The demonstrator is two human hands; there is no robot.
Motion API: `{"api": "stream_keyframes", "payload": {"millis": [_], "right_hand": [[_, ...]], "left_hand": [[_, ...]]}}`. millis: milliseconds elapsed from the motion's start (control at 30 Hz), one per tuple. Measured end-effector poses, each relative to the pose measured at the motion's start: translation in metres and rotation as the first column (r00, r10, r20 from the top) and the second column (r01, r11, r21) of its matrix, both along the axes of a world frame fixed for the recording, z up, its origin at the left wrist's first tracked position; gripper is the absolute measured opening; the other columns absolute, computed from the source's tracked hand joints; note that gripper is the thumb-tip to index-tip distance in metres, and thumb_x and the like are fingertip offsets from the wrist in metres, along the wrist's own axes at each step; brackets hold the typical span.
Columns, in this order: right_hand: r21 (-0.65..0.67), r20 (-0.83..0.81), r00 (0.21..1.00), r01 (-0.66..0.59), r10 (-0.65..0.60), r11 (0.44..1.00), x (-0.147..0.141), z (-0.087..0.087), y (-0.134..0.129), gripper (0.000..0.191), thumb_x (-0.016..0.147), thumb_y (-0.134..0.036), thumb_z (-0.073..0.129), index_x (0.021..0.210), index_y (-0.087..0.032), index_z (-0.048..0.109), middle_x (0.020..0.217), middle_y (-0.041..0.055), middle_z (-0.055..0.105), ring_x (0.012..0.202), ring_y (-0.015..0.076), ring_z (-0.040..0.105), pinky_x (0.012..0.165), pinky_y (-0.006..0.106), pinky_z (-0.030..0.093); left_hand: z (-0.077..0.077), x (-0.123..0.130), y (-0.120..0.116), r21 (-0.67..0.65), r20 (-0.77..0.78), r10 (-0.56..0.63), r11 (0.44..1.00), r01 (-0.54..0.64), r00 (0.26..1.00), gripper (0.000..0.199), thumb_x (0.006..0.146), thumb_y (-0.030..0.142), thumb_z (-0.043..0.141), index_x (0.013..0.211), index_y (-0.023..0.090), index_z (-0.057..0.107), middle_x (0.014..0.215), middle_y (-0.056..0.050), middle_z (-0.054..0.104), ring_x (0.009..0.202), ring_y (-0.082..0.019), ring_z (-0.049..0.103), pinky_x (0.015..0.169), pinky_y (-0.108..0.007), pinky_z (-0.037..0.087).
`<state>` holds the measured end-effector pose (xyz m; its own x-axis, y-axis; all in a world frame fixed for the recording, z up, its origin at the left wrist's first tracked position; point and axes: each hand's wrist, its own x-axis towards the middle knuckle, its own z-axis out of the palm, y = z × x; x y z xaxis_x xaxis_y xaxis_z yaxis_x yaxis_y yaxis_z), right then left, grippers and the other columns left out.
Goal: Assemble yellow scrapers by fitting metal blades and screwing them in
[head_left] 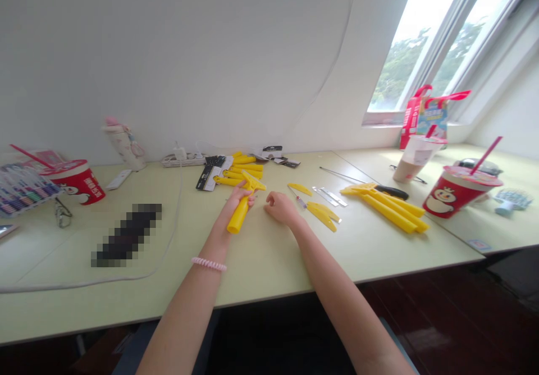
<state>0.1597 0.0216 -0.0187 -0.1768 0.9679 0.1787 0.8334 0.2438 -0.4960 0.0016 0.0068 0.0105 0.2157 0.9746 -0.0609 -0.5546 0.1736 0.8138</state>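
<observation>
So, a long pale green desk (269,268) runs under a slanted window (416,44), with a bundle of long yellow handles (385,209) off to the right and a heap of yellow plastic scraper parts (244,167) at the back. The left hand (240,195) is clenched around the grip of a yellow scraper (240,213), right above the desk, wide head pointing away. The right hand (280,206) rests loosely curled, holding nothing, just beside a small screwdriver (300,201). Two yellow blade pieces (322,216) and thin metal strips (329,196) lie close by.
</observation>
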Motion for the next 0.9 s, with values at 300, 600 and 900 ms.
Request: {"api": "stream_keyframes", "payload": {"millis": [300, 600, 900], "right_hand": [[-0.023, 0.049, 0.999, 0.000, 0.001, 1.000, -0.005, 0.004, -0.004, 0.012, 0.078, -0.017, 0.051, 0.081, -0.018, 0.063, 0.090, 0.0046, 0.064, 0.081, 0.0139, 0.056, 0.063, 0.022, 0.035], [-0.019, 0.161, 0.987, 0.019, -0.016, 1.000, -0.002, 0.002, -0.004, 0.008, 0.080, -0.019, 0.052, 0.083, -0.017, 0.060, 0.094, 0.0080, 0.063, 0.084, 0.0174, 0.057, 0.064, 0.025, 0.036], [0.016, -0.350, 0.926, 0.156, -0.140, 0.988, 0.015, 0.007, 0.009, 0.013, 0.076, -0.028, 0.056, 0.074, -0.017, 0.063, 0.076, 0.0029, 0.065, 0.071, 0.0137, 0.057, 0.065, 0.024, 0.039]], "left_hand": [[-0.002, -0.001, 0.001, 0.014, 0.005, -0.015, 1.000, 0.015, 1.000, 0.064, 0.074, 0.002, 0.051, 0.131, 0.023, 0.031, 0.093, -0.006, 0.056, 0.049, -0.003, 0.049, 0.042, -0.014, 0.041], [0.001, 0.001, -0.002, -0.048, -0.011, -0.007, 0.999, 0.007, 1.000, 0.065, 0.071, 0.002, 0.055, 0.128, 0.024, 0.035, 0.086, -0.002, 0.056, 0.047, -0.002, 0.049, 0.042, -0.013, 0.041], [-0.003, 0.002, -0.005, 0.001, -0.101, -0.164, 0.986, 0.164, 0.981, 0.067, 0.074, 0.003, 0.053, 0.134, 0.022, 0.031, 0.079, -0.002, 0.055, 0.049, -0.004, 0.049, 0.046, -0.015, 0.042]]}}
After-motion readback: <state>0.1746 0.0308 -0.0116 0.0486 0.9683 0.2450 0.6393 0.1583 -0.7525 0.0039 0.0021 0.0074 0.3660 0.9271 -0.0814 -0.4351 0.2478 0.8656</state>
